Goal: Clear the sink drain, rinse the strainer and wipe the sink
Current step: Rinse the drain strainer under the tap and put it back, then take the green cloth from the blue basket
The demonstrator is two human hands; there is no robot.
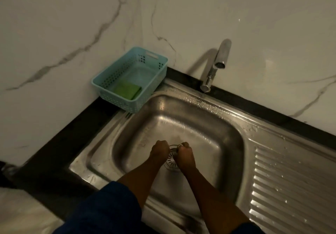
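In the head view, the person is reaching both arms down into the steel sink (163, 117). The left hand (160, 150) and the right hand (185, 153) are sitting on either side of the strainer (171, 159), which is still lying in the drain at the basin floor. Both sets of fingers are curling down onto its rim and appear to be gripping it, the right pinching the far edge. This is probably the drain-clearing step, with the strainer being worked loose. Next, it likely needs lifting straight out and carrying under the faucet (216, 64), which is not running. A green sponge (127, 89) is waiting in the blue basket (116, 99) at the sink's corner.
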